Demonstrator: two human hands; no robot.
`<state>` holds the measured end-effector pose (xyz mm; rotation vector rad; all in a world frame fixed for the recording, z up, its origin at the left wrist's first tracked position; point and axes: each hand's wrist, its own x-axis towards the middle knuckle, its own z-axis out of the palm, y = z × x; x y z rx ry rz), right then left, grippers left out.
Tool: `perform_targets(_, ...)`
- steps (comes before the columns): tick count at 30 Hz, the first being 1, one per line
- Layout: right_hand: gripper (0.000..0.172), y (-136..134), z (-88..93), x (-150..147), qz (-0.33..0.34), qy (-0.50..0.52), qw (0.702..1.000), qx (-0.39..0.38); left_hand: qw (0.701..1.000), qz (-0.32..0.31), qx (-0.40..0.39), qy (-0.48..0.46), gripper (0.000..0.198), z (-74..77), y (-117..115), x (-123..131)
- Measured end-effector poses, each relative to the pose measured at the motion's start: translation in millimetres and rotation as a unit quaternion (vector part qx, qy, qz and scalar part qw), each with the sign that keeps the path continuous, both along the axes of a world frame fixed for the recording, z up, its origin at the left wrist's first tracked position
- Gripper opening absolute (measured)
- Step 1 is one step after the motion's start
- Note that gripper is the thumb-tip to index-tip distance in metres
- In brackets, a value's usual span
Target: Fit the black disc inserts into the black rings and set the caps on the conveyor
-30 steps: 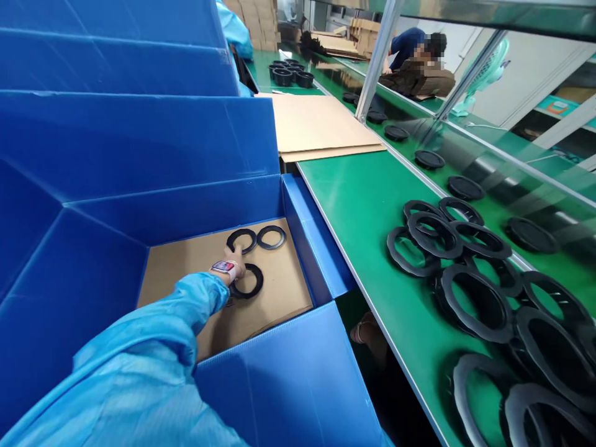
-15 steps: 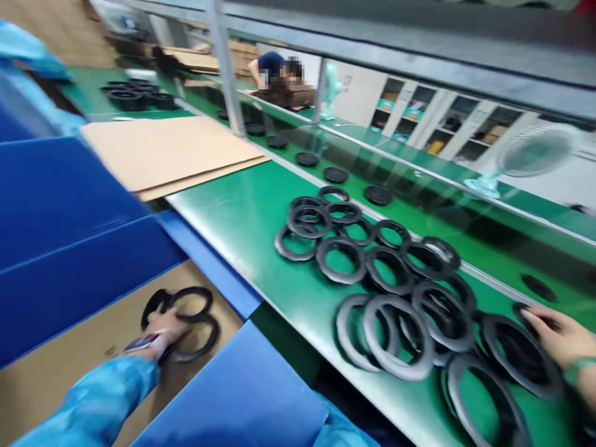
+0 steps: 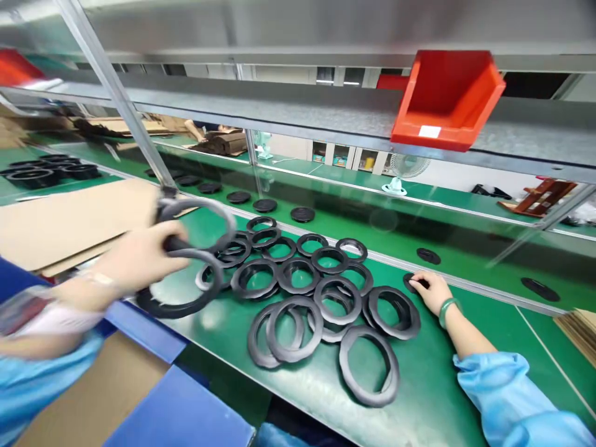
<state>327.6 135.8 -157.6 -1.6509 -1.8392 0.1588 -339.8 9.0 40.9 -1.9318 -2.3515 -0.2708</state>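
Currently our left hand (image 3: 139,248) is clenched around two black rubber rings (image 3: 177,310), lifted over the bench's (image 3: 419,385) near edge, clear of the loose heap of rings (image 3: 298,292). Our open right hand (image 3: 433,293) rests its fingertips on a dark rubber piece (image 3: 411,282) near the far edge, seemingly to pin it.

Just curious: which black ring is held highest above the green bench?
The upper ring in the left hand; another ring hangs below it, the rest lie on the bench.
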Motion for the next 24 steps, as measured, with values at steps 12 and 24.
perform_targets(12,0.018,2,-10.7,-2,0.025,0.039,0.999,-0.005,0.928,-0.239,-0.275,0.076,0.053,-33.0,133,191)
perform_targets(24,0.037,-2,-3.8,6,0.064,0.055,0.996,-0.018,0.995,-0.070,0.034,-0.070,0.061,-24.9,-4,42)
